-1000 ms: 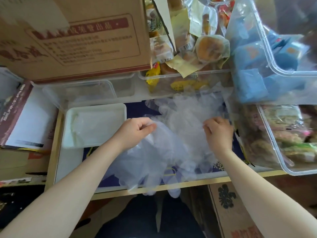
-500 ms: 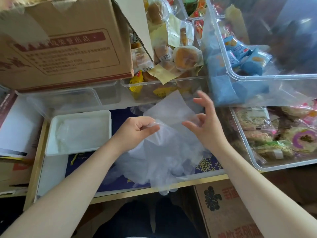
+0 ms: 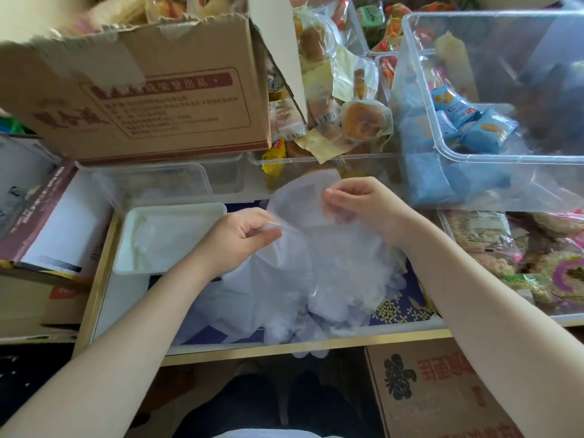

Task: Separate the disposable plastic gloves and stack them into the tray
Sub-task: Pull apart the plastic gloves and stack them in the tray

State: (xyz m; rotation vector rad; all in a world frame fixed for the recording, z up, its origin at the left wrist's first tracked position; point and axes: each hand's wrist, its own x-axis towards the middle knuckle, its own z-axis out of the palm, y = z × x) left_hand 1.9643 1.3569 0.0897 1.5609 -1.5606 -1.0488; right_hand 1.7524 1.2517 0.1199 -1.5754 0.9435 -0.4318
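- The left hand [image 3: 241, 240] has its fingers curled, pinching the near edge of a clear plastic glove [image 3: 300, 203].
- The right hand [image 3: 363, 203] pinches the same glove at its far edge between thumb and curled fingers, so the thin sheet is held up between the two hands.
- Below the hands lies a loose pile of gloves [image 3: 300, 292] on a dark blue cloth with small yellow flowers [image 3: 398, 308]; a few glove fingers hang over the front edge of the table [image 3: 284, 350].
- Just left of the left hand sits the white tray [image 3: 126, 238], with flat clear gloves already lying in it.
- Behind the tray stands an empty-looking clear lidded container [image 3: 177, 181], and above it a brown cardboard box [image 3: 142, 96] with red printing.
- Behind the right hand is a clear bin [image 3: 363, 162] of wrapped buns and pastries.
- To the right, a large clear tub [image 3: 420, 99] holds blue snack packets [image 3: 467, 121].
- At the lower right a further clear bin [image 3: 442, 216] holds wrapped rice cakes.
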